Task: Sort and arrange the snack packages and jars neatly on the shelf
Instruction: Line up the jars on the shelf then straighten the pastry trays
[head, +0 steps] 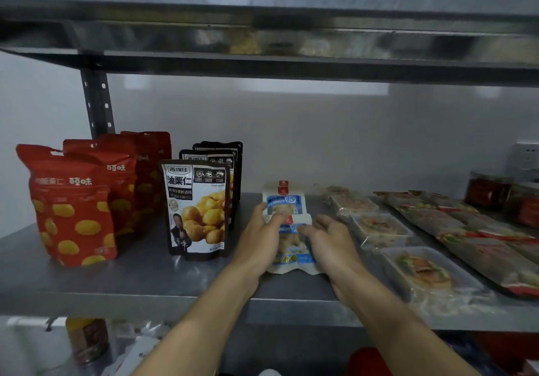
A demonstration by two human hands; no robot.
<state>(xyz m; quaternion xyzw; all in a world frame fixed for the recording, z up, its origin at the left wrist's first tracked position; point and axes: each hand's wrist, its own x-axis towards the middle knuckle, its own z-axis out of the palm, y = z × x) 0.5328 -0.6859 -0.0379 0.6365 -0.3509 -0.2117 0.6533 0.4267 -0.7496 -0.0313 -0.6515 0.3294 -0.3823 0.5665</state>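
Smooth steel shelf (145, 282). The stiff red pouches (73, 209) and black pouches (198, 209) stand in rows at the left, and the floppy clear trays (423, 270) lie flat at the right. In the middle sit two small white-and-blue peanut packs (291, 247), one behind the other. The left hand (259, 238) pinches the near one's top, I think (blurry). The right hand (329, 238) rests loose-fingered against its side, probably squaring it up.

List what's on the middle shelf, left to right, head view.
Red chestnut pouches → black chestnut pouches → left hand → blue-and-white peanut packs → right hand → clear food trays → flat sealed packs → red jars at the far right.
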